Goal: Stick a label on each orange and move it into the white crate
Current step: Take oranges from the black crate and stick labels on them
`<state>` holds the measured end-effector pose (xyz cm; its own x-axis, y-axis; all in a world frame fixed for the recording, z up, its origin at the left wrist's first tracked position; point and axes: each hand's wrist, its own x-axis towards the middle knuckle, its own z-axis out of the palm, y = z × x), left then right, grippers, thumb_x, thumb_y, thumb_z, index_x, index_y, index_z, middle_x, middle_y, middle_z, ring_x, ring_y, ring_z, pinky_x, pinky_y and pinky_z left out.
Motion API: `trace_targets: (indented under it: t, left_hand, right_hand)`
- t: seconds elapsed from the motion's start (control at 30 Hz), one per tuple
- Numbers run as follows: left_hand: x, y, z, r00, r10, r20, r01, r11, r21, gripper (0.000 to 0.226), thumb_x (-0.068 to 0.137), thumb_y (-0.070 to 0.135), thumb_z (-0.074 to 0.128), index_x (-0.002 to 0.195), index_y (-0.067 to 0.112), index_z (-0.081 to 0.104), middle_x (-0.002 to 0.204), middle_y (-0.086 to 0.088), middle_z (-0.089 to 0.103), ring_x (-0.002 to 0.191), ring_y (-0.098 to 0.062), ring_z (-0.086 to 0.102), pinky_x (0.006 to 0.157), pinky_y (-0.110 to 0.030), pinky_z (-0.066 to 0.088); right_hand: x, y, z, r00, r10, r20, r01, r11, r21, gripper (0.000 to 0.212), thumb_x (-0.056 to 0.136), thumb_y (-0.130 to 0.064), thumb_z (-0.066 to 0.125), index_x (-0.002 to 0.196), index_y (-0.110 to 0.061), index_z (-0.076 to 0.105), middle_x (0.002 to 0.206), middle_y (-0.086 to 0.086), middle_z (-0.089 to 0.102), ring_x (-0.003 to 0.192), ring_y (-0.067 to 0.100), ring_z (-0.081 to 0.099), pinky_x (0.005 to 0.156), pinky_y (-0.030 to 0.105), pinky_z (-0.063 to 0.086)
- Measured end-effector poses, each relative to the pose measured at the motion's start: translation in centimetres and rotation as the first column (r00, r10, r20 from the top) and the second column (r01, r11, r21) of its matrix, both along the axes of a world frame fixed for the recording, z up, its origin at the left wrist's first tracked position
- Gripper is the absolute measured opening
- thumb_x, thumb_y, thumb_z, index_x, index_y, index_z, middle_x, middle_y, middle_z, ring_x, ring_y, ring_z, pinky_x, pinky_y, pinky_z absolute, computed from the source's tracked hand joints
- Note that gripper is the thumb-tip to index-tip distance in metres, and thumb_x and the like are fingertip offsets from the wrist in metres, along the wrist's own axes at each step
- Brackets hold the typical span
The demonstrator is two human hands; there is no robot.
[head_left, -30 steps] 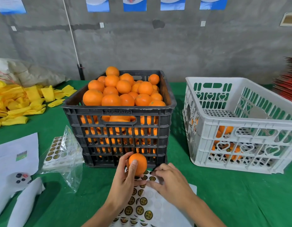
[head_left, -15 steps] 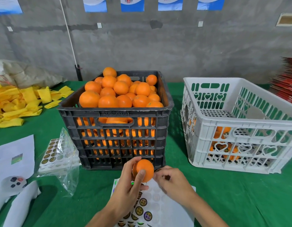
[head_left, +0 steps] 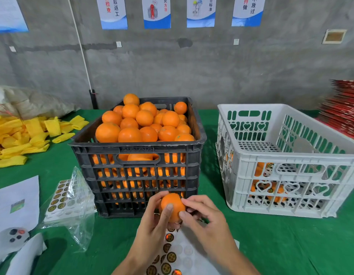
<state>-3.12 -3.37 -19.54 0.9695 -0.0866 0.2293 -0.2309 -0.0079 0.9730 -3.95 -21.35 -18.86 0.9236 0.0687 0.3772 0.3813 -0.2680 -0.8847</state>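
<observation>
Right hand risen to one orange, both hands gripping it, left hand, two crates

One head-worn camera looks forward and down, close over the table.

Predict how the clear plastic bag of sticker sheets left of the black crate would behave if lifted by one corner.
The clear plastic bag looks thin and crinkled, so it would probably flop and sag. The sticker sheets inside may slide toward the low end. It is likely light.
</observation>
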Motion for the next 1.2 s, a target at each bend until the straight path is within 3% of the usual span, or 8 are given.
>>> trace_targets:
  t: [0.1,0.2,0.43,0.53,0.7,0.83,1.07,1.2]
  left_hand:
    - [-0.4,-1.0,2.8,0.998,0.033,0.053,-0.03,0.998,-0.052,0.036,0.092,0.049,0.071,0.126,0.04,0.06,0.117,0.007,0.063,0.089,-0.031,0.076,0.076,-0.034,0.063]
    - [-0.6,-3.0,6.8,0.989,0.057,0.138,-0.053,0.998,-0.031,0.052,0.079,0.062,0.077,0.125,0.045,0.058,0.12,0.013,0.06,0.091,-0.03,0.075,0.075,-0.034,0.063]
    - [4.1,-5.4,17.0,0.799,-0.048,0.6,-0.231,0.896,0.38,0.032,0.098,0.06,0.055,0.123,0.042,0.062,0.108,0.02,0.062,0.087,-0.006,0.066,0.07,-0.016,0.052]
    - [9.1,-3.6,19.5,0.682,-0.027,0.731,-0.477,0.741,0.473,0.016,0.102,0.044,0.058,0.109,0.033,0.067,0.099,0.016,0.062,0.088,-0.009,0.059,0.073,-0.023,0.048]
    - [17.1,0.5,20.4,0.975,-0.034,0.222,-0.204,0.278,0.939,0.051,0.095,0.045,0.069,0.142,0.033,0.054,0.134,-0.007,0.059,0.128,-0.03,0.052,0.102,-0.046,0.047]
    - [19.5,0.1,20.6,0.996,-0.075,0.041,-0.037,0.049,0.998,0.077,0.089,0.047,0.076,0.154,0.036,0.038,0.152,-0.006,0.048,0.137,-0.029,0.046,0.107,-0.043,0.046]
    - [20.0,-2.1,21.6,0.998,-0.07,-0.01,0.007,-0.049,0.999,0.067,0.088,0.033,0.081,0.142,0.023,0.042,0.133,-0.01,0.058,0.113,-0.03,0.058,0.09,-0.041,0.052]
    - [18.7,-2.0,22.2,0.976,-0.083,0.199,-0.185,0.149,0.971,0.064,0.084,0.034,0.082,0.135,0.021,0.046,0.123,-0.012,0.061,0.102,-0.027,0.055,0.078,-0.038,0.044]
  right_hand:
    - [-0.6,0.6,0.7,0.932,-0.084,0.352,0.212,0.914,-0.344,0.06,0.088,-0.052,0.071,0.141,-0.034,0.051,0.142,-0.02,0.045,0.124,0.001,0.054,0.092,0.016,0.051]
    - [-0.4,0.7,3.5,0.799,-0.243,0.55,0.427,0.874,-0.234,0.063,0.092,-0.06,0.06,0.142,-0.024,0.047,0.144,-0.009,0.048,0.122,0.006,0.057,0.085,0.022,0.057]
    - [2.4,-4.0,11.0,0.569,-0.486,0.663,0.692,0.719,-0.067,0.065,0.093,-0.044,0.073,0.144,-0.014,0.047,0.146,0.003,0.047,0.102,-0.005,0.055,0.072,0.023,0.056]
    - [3.7,-6.5,12.0,0.577,-0.56,0.594,0.736,0.672,-0.081,0.064,0.098,-0.033,0.067,0.153,-0.015,0.038,0.159,0.0,0.033,0.089,0.012,0.068,0.068,0.042,0.062]
    - [5.1,-8.4,11.4,0.588,-0.515,0.624,0.742,0.651,-0.161,0.041,0.102,-0.015,0.06,0.142,-0.009,0.056,0.163,0.001,0.036,0.093,0.023,0.07,0.067,0.045,0.062]
    - [5.3,-7.0,10.3,0.61,-0.442,0.658,0.691,0.704,-0.167,0.03,0.1,-0.017,0.057,0.128,-0.008,0.066,0.149,0.0,0.052,0.086,0.015,0.07,0.066,0.035,0.06]
    - [4.9,-3.9,9.3,0.643,-0.358,0.677,0.652,0.72,-0.238,0.025,0.092,-0.008,0.069,0.117,-0.006,0.074,0.132,0.003,0.067,0.105,0.018,0.071,0.082,0.037,0.062]
    - [4.5,-3.6,8.4,0.652,-0.338,0.679,0.611,0.764,-0.207,0.023,0.094,-0.01,0.066,0.115,-0.01,0.075,0.128,-0.003,0.068,0.104,0.011,0.068,0.085,0.033,0.06]
